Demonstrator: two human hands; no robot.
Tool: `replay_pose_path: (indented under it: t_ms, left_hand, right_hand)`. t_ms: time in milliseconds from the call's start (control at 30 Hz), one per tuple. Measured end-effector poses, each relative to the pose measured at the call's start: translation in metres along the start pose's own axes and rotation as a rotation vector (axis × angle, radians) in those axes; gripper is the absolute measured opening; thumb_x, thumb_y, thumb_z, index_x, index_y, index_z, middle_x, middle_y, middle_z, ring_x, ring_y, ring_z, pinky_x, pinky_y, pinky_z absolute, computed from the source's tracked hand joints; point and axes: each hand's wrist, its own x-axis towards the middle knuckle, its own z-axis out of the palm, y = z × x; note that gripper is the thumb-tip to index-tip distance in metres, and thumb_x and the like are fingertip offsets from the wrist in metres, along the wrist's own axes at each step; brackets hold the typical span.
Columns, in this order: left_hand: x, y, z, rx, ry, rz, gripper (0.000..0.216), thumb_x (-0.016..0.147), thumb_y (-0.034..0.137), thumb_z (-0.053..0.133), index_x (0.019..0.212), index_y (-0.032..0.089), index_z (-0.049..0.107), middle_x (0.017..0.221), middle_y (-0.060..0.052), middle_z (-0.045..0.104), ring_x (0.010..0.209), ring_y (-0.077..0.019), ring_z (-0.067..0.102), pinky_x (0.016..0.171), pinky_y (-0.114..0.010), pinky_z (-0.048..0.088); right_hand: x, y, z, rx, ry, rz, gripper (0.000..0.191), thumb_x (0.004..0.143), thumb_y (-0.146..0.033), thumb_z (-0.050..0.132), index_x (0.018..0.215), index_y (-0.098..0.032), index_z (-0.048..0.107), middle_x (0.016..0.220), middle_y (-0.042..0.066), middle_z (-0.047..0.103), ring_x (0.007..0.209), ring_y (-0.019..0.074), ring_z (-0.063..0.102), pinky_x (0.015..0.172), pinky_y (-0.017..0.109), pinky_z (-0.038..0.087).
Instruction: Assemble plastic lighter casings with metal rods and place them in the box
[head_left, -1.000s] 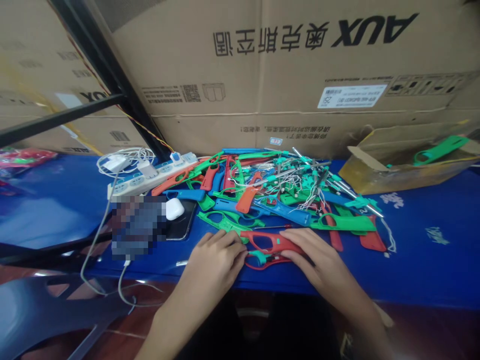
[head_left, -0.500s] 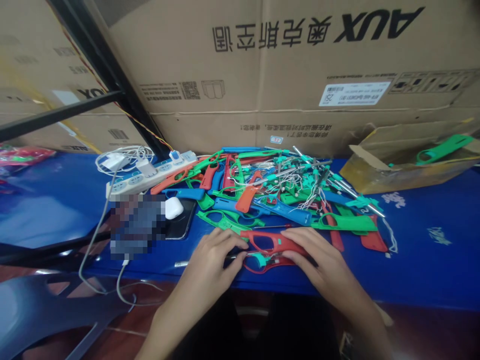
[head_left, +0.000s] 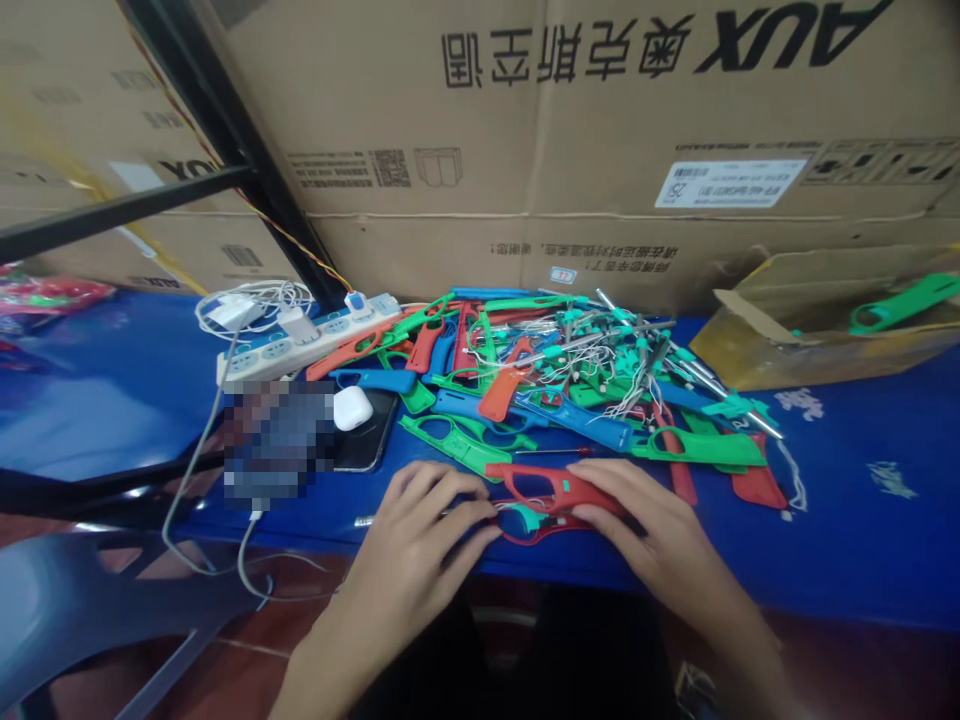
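Note:
Near the table's front edge, my right hand (head_left: pixel 651 515) is closed around the grip end of a red lighter shell half (head_left: pixel 562 487), fingers on top and thumb below. A second red shell half (head_left: pixel 534 539) lies just under it, nearer to me, with a teal trigger (head_left: pixel 523 518) and thin wires inside. My left hand (head_left: pixel 427 535) pinches the front end of this lower half. Past its knuckles pokes the tip of a metal tube (head_left: pixel 364 521); the rest of the tube is hidden by the hand.
Behind my hands lies a heap of green, blue, orange and red lighter shells (head_left: pixel 536 420) with metal tubes and wires. A power strip (head_left: pixel 300 345), a phone (head_left: pixel 375 430) and a white earbud case (head_left: pixel 352 408) are at left. An opened carton (head_left: pixel 795 340) stands at right.
The view has shifted slightly. My left fingers have moved a little at the front end of the lower shell. My right hand keeps its hold on the upper one.

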Motion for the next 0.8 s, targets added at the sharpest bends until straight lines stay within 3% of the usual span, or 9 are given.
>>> replay_pose_path:
  t_ms: [333, 800]
  left_hand:
    - [-0.021, 0.009, 0.011, 0.220, -0.011, 0.061, 0.027, 0.105, 0.023, 0.055, 0.129, 0.019, 0.066, 0.137, -0.010, 0.065, 0.126, -0.0315, 0.052, 0.105, -0.052, 0.039]
    - [-0.025, 0.019, 0.021, 0.321, -0.015, 0.008, 0.036, 0.107, 0.020, 0.047, 0.139, 0.015, 0.061, 0.138, -0.009, 0.068, 0.126, -0.0306, 0.056, 0.108, -0.050, 0.040]
  right_hand:
    - [-0.003, 0.000, 0.001, -0.031, -0.018, 0.021, 0.032, 0.104, -0.045, 0.054, 0.127, -0.026, 0.069, 0.125, 0.005, 0.075, 0.116, 0.0237, 0.071, 0.101, 0.044, 0.060]
    - [-0.003, 0.002, 0.002, -0.063, -0.079, -0.012, 0.030, 0.105, -0.040, 0.053, 0.129, -0.027, 0.067, 0.127, 0.004, 0.075, 0.119, 0.0235, 0.070, 0.104, 0.046, 0.058]
